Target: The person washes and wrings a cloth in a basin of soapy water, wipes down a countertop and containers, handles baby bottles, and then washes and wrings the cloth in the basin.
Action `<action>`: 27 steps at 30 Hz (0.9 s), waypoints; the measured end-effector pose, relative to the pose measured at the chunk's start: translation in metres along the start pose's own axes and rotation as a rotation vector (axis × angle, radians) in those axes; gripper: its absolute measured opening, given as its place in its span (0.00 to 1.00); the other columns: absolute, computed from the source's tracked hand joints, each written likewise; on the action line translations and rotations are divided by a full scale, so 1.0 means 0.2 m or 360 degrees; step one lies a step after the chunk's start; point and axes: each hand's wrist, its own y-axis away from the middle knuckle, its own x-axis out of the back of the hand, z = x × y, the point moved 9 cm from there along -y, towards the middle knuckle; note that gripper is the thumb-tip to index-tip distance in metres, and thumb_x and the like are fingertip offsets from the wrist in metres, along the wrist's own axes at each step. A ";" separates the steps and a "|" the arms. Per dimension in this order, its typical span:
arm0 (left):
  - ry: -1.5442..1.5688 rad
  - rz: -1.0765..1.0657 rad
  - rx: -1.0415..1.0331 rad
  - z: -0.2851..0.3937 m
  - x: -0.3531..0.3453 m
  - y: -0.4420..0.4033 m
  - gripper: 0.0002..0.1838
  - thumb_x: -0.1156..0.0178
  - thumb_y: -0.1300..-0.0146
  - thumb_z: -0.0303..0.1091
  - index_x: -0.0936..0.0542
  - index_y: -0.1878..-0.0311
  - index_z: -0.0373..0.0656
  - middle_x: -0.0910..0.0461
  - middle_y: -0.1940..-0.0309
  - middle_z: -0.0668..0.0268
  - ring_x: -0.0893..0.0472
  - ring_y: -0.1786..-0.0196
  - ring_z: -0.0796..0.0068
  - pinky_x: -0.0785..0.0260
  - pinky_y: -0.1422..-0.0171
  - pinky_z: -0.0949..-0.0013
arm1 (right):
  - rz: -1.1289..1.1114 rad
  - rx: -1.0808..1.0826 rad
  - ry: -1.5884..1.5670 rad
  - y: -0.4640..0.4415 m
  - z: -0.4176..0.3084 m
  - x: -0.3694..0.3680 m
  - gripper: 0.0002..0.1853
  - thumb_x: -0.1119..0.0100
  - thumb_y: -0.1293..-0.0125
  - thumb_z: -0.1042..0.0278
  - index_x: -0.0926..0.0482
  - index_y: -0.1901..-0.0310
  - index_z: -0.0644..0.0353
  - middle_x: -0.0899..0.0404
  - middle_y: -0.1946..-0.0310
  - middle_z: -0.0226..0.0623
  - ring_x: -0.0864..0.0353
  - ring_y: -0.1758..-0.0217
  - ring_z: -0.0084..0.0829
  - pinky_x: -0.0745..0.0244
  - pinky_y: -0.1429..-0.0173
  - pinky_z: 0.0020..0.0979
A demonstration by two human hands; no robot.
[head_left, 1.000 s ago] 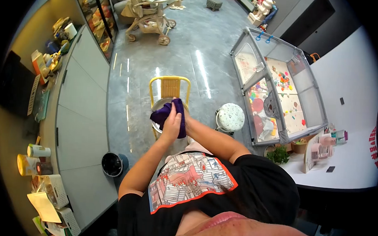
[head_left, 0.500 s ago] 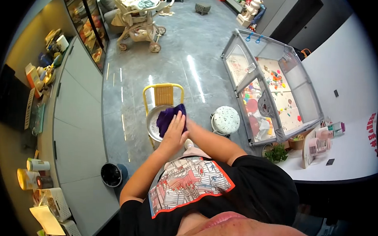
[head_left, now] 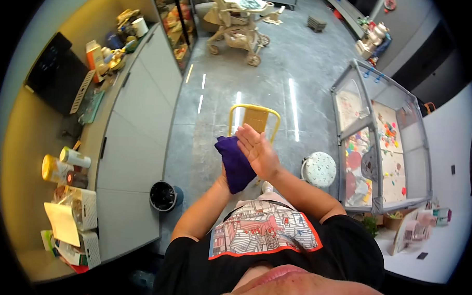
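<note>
A folded purple cloth [head_left: 237,166] is held up in front of me, above a yellow folding chair [head_left: 256,117]. My left hand [head_left: 224,177] is behind the cloth and supports it; most of its fingers are hidden. My right hand [head_left: 259,154] lies along the cloth's right edge, palm showing and fingers stretched out, gripping nothing. The cloth and my hands cover the chair's seat.
A round patterned stool [head_left: 319,169] stands to the right, before a grey playpen [head_left: 378,207] containing toys. A black bin [head_left: 163,196] is at the left beside grey cabinets [head_left: 135,139]. Farther off is a stroller [head_left: 237,30].
My view has swung left. My left hand went from lying on top of the cloth to behind it, and my right hand came out from behind, palm showing. The basin is now out of sight.
</note>
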 end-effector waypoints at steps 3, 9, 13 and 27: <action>0.1263 0.0196 0.0579 -0.21 -0.07 0.06 0.19 0.58 0.25 0.41 0.34 0.36 0.46 0.29 0.41 0.65 0.31 0.37 0.71 0.41 0.29 0.66 | -0.0011 -0.0378 -0.0548 -0.02 0.24 0.08 0.33 0.71 0.22 0.47 0.51 0.26 0.64 0.49 0.25 0.44 0.51 0.21 0.38 0.54 0.20 0.37; 0.1482 0.0394 0.0750 -0.35 -0.05 0.23 0.18 0.58 0.26 0.42 0.32 0.39 0.45 0.28 0.44 0.64 0.29 0.40 0.70 0.38 0.32 0.64 | -0.0377 -0.0684 0.0367 0.08 0.50 -0.03 0.37 0.77 0.23 0.43 0.54 0.25 0.67 0.54 0.23 0.44 0.61 0.19 0.34 0.70 0.19 0.34; 0.1500 0.0489 0.0770 -0.39 0.01 0.33 0.18 0.58 0.27 0.42 0.30 0.41 0.45 0.26 0.46 0.64 0.28 0.42 0.69 0.36 0.34 0.62 | -0.0645 -0.0874 0.0428 0.12 0.56 -0.13 0.39 0.83 0.24 0.39 0.55 0.25 0.63 0.56 0.23 0.39 0.63 0.19 0.30 0.73 0.20 0.30; 0.1598 0.0809 0.0783 -0.52 0.19 0.61 0.18 0.58 0.28 0.44 0.25 0.48 0.44 0.23 0.53 0.62 0.23 0.50 0.65 0.30 0.41 0.58 | -0.0408 -0.1130 0.1670 0.14 0.54 -0.09 0.36 0.64 0.26 0.36 0.30 0.34 0.61 0.29 0.38 0.41 0.33 0.35 0.30 0.41 0.32 0.30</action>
